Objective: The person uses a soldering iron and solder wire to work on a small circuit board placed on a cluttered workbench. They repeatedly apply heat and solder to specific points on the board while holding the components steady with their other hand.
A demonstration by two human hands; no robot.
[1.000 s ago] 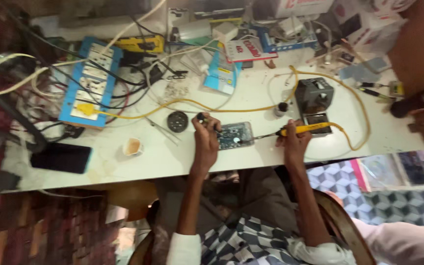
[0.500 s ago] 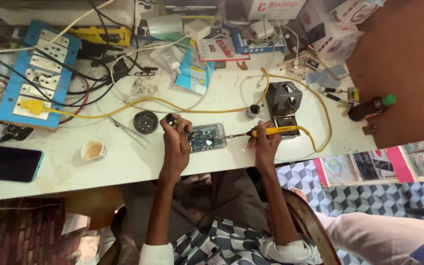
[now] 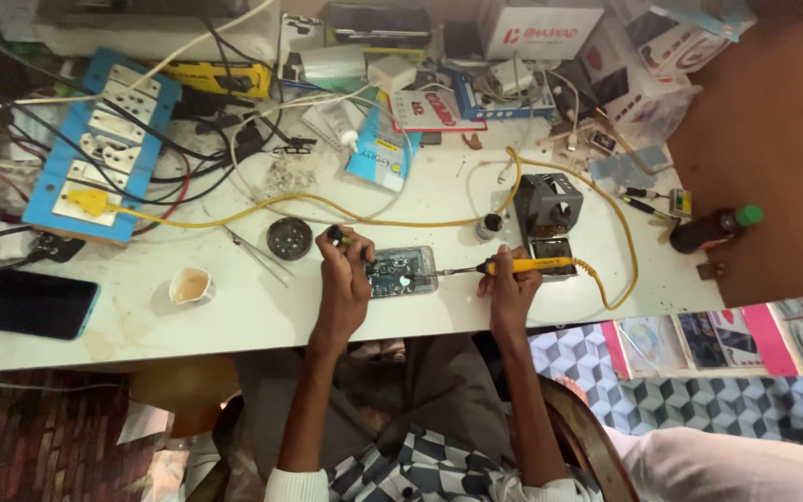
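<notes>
My right hand grips the yellow soldering iron, lying left-right, tip touching the circuit board steadied by my left hand.

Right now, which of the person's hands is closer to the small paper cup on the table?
Left. The left hand rests at the circuit board's left edge, a short way right of the paper cup. The right hand, holding the yellow soldering iron, sits beyond the board, farther away.

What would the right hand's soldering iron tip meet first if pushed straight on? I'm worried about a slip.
The right hand aims the yellow soldering iron leftward; it would likely meet the circuit board first, then the left hand.
</notes>
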